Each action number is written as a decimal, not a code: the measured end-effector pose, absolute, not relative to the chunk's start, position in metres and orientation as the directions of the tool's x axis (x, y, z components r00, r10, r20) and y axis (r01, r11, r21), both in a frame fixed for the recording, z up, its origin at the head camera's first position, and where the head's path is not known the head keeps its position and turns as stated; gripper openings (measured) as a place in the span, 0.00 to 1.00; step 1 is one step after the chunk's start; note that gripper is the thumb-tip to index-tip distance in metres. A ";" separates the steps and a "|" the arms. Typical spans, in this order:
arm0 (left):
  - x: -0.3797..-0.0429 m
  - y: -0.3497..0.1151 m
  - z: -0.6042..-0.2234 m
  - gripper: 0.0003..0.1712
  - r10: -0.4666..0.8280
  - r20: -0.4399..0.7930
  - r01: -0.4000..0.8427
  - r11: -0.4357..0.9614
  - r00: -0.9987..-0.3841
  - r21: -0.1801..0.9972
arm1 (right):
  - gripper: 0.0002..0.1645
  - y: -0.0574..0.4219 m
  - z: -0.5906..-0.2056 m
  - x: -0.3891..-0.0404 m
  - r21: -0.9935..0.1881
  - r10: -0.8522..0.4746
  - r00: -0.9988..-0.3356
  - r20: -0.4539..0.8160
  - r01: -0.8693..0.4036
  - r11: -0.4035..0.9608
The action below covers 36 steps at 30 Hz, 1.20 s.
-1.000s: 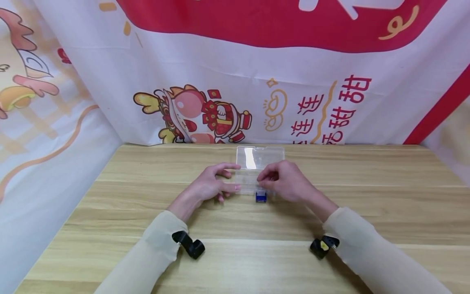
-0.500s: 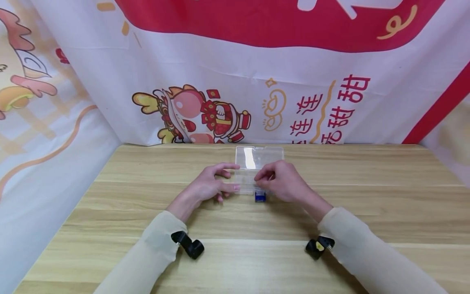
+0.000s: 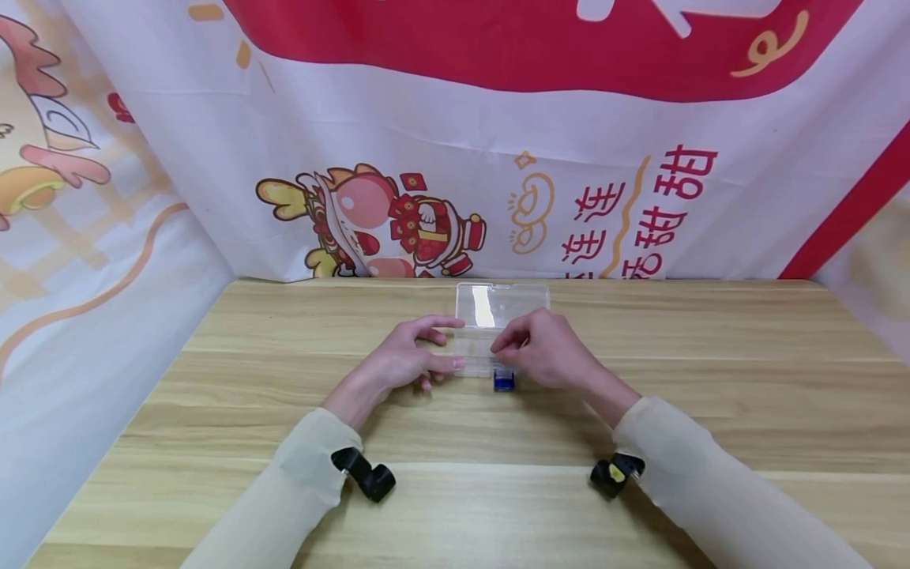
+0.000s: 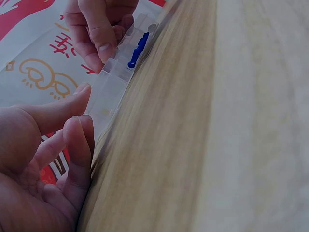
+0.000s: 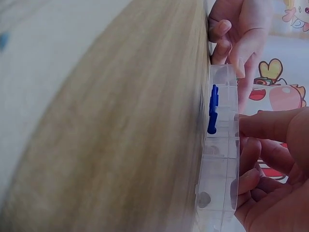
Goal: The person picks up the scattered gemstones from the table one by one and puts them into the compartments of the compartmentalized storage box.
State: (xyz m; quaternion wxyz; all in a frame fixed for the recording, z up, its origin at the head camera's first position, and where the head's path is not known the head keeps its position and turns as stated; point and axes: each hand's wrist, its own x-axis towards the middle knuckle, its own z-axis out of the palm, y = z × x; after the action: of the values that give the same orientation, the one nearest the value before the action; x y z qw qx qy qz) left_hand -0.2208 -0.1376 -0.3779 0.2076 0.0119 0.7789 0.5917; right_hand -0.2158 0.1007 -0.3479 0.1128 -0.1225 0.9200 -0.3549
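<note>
A clear plastic compartment box (image 3: 475, 365) lies on the wooden table, its clear lid (image 3: 526, 304) swung open toward the back. A blue latch (image 5: 213, 110) sits at the middle of its front wall. My left hand (image 3: 408, 354) holds the box's left end, thumb at the front and index finger toward the hinge. Over the compartments right of the middle, my right hand (image 3: 550, 348) has thumb and index tips together, its other fingers curled. I cannot tell whether a small thing is between them. Through the front wall shows a small round grey piece (image 5: 204, 199) near the right end.
Wooden tabletop (image 3: 455, 506) surrounds the box. A printed white and red cloth (image 3: 398, 118) hangs behind the table's back edge, close to the lid, and another printed cloth (image 3: 107, 316) covers the left side. Black wrist cameras (image 3: 366, 474) are strapped on both sleeves.
My right hand and forearm have shifted slightly left over the compartments, fingertips still together. The left hand, box and lid stay in place.
</note>
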 end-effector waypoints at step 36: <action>-0.221 -0.137 -0.377 0.39 0.263 -0.314 -0.229 0.309 -0.912 0.923 | 0.05 0.100 -0.348 -0.216 -0.650 -0.341 -0.932 -0.120 -0.186 0.737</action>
State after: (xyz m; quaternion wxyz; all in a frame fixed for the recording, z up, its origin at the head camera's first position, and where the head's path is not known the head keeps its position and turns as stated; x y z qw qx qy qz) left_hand -0.2207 -0.1367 -0.3770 0.2091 0.0110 0.7816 0.5876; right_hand -0.2155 0.1000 -0.3478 0.1163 -0.1423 0.9247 -0.3334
